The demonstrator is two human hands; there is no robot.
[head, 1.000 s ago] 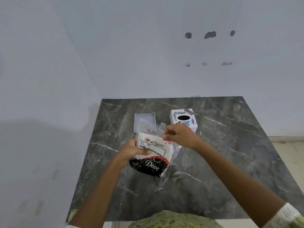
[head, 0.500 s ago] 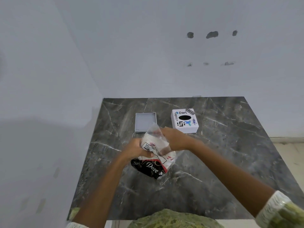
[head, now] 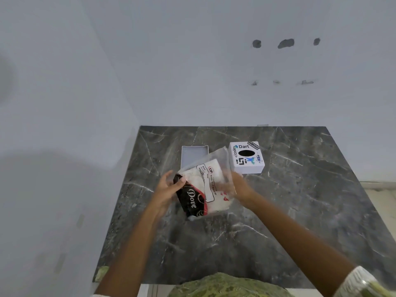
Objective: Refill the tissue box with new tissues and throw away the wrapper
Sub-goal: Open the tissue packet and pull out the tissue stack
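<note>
Clear plastic tissue pack [head: 205,189] is hanging above the dark marble counter [head: 300,211], left hand [head: 169,189] and right hand [head: 239,186] each closing their grip on its sides, near the white tissue box [head: 246,159]

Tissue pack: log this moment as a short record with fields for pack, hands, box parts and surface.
pack: tissue pack in clear wrapper, black "Dove" end toward the left, held above the table
left hand: left hand grips the black end
right hand: right hand holds the clear end, partly behind the plastic
box cover: white box cover with oval slot, standing on the table
box base: grey tray, open side up
surface: dark marble table
</note>
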